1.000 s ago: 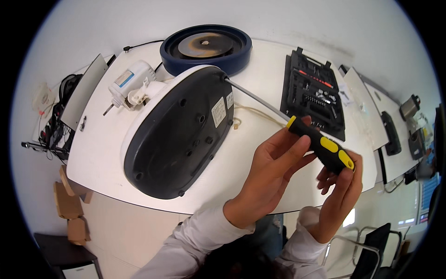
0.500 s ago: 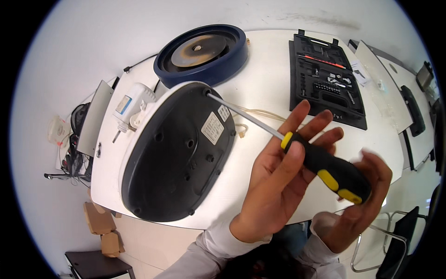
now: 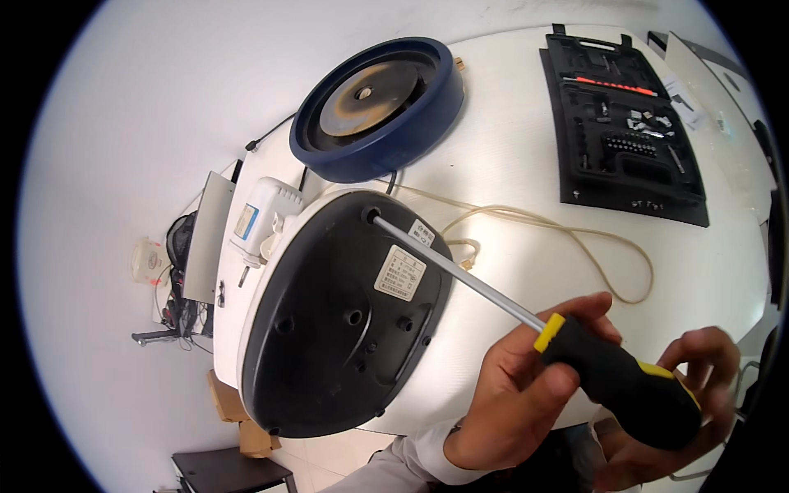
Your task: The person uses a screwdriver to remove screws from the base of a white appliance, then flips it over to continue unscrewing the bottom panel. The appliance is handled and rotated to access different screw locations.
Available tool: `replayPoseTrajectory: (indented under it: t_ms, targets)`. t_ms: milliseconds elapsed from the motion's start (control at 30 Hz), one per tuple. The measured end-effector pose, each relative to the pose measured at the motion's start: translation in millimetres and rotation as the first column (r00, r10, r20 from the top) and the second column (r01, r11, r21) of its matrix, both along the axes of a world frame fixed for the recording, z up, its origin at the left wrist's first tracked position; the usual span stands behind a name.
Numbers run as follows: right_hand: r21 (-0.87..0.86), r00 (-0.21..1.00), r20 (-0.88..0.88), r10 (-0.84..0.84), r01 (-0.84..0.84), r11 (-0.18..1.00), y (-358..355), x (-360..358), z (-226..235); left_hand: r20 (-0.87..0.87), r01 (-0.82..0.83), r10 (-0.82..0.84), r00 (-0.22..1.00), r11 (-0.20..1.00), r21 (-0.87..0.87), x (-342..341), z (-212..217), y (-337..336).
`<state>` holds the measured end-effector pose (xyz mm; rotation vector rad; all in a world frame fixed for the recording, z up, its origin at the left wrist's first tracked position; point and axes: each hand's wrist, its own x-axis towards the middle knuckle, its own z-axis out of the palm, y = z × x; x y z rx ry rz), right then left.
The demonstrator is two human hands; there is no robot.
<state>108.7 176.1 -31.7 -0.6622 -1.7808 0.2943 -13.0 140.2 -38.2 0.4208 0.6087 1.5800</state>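
A long screwdriver (image 3: 629,382) with a black and yellow handle slants up to the left. Its tip sits in a round recess near the top of the black oval underside (image 3: 329,329) of a white appliance, which stands tipped up on the table. My left hand (image 3: 514,403) is closed around the front of the handle, by the yellow collar. At the butt end, the fingers of my right hand (image 3: 715,370) curl round the handle, partly hidden behind it. A white motor-like housing (image 3: 271,215) with a metal shaft adjoins the appliance at its left.
A dark blue round unit (image 3: 378,152) with a scorched metal disc stands behind the appliance. Beige cord (image 3: 575,228) loops across the white table. An opened black tool case (image 3: 629,177) with bits lies at the far right. Below left are cardboard boxes (image 3: 255,440) and a dark stool (image 3: 226,472).
The view has shifted, so the scene sits lower and further right. My left fingers, spread before, now wrap the handle. The handle has turned, showing less yellow; the tip remains in the recess.
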Motion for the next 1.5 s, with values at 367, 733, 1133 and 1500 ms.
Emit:
replayPoseTrajectory:
  t_ms: [367, 733, 1133, 1500]
  targets:
    - [-0.507, 0.463, -0.677, 0.572, -0.857, 0.095, 25, 55, -8, 0.360, -0.122, 0.055, 0.931, 0.979, 0.165, 5, -3, -2]
    - [0.137, 0.907, -0.011, 0.422, -0.417, 0.899, 43, 11, -24, 0.083, -0.052, 0.051, 0.995, 0.999, 0.010, 4, -15, 5]
    - [-0.078, 0.811, -0.430, 0.396, -0.471, 0.879, 21, -14, -31, 0.295, 0.024, -0.075, 0.953, 0.985, 0.172, -5, -9, 11]
    - [-0.326, 0.856, -0.369, 0.362, -0.484, 0.812, 8, 2, -23, 0.147, 0.040, -0.035, 0.989, 0.999, -0.031, -8, -3, 5]
